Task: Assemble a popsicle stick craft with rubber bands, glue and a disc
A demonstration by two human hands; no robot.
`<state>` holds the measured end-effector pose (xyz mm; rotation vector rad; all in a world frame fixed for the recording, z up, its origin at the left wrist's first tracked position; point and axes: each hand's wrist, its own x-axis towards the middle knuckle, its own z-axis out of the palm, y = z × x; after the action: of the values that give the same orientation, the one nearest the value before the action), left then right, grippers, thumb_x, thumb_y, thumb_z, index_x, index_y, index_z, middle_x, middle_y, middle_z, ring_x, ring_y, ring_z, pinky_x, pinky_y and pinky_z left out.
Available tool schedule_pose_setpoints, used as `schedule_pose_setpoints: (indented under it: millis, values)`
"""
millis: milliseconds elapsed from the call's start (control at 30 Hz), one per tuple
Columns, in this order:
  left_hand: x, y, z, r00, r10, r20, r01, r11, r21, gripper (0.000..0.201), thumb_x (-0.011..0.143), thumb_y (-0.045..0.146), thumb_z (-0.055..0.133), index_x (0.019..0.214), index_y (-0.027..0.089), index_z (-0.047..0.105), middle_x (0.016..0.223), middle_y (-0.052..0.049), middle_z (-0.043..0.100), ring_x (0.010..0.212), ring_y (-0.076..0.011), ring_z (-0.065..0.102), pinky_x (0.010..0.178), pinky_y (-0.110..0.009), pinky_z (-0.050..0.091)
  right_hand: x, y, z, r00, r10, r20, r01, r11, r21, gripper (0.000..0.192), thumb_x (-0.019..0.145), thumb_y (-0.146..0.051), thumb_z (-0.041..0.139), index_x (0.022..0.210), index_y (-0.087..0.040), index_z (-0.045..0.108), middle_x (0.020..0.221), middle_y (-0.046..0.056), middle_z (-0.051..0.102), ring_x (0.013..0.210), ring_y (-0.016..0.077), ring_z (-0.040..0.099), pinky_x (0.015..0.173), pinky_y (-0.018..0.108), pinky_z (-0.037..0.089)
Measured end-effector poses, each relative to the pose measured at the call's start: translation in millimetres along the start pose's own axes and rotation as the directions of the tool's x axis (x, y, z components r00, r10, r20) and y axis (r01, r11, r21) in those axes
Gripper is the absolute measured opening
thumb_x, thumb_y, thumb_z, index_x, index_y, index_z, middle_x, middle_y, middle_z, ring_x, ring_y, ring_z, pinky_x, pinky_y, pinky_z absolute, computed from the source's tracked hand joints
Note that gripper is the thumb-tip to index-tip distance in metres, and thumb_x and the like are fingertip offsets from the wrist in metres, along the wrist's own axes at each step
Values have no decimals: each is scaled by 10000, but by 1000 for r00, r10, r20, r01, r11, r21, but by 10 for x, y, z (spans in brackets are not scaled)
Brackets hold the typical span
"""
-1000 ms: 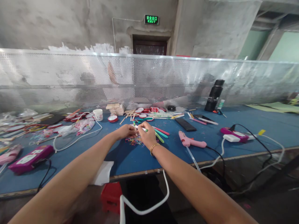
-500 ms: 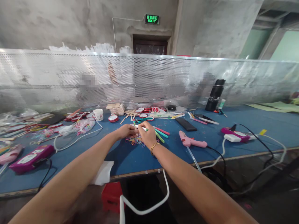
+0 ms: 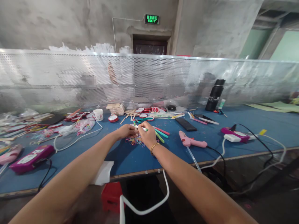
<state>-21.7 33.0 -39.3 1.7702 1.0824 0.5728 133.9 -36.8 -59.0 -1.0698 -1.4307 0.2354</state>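
Observation:
My right hand, with a gold chain bracelet at the wrist, is closed around a white marker pen with a green end. Close against it on the left, my left hand has its fingers pinched together; whatever is between them is too small and hidden to name. Under both hands lies a tangle of thin coloured strands. Just right of my right hand are several coloured pens, among them a pink one and a lime-green one. Teal-handled pliers lie behind the hands.
A pink glue gun and a black phone lie to the right. Further back stands a black thermos. A paper cup, a red-rimmed lid and wooden sticks are behind. A purple box sits left.

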Motion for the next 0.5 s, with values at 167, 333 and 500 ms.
schedule_pose_setpoints:
  millis: [167,333,500]
  values:
    - [-8,14,7,1000,-18,-13,18,1000,-16,411,514,484,858,646,149,661,671,-24,697,632,-137,620,655,-256,502,3,9,4,1000,-3,-1,3,1000,-6,169,845,-314,502,718,-230,574,745,-16,661,751,167,604,729,262,426]
    - [1,5,3,1000,-16,-8,16,1000,-11,440,490,501,865,662,148,668,682,-31,704,630,-141,622,659,-264,507,5,38,20,1000,-7,-3,7,1000,-6,177,842,-328,509,704,-231,563,747,-14,664,738,167,598,707,260,422]
    - [6,-11,-9,1000,-4,0,4,1000,11,445,509,523,849,680,151,672,705,-34,709,652,-146,631,657,-261,504,0,28,12,1000,2,-10,-2,1000,-17,176,828,-302,500,674,-231,546,723,-21,653,725,163,594,708,262,421]
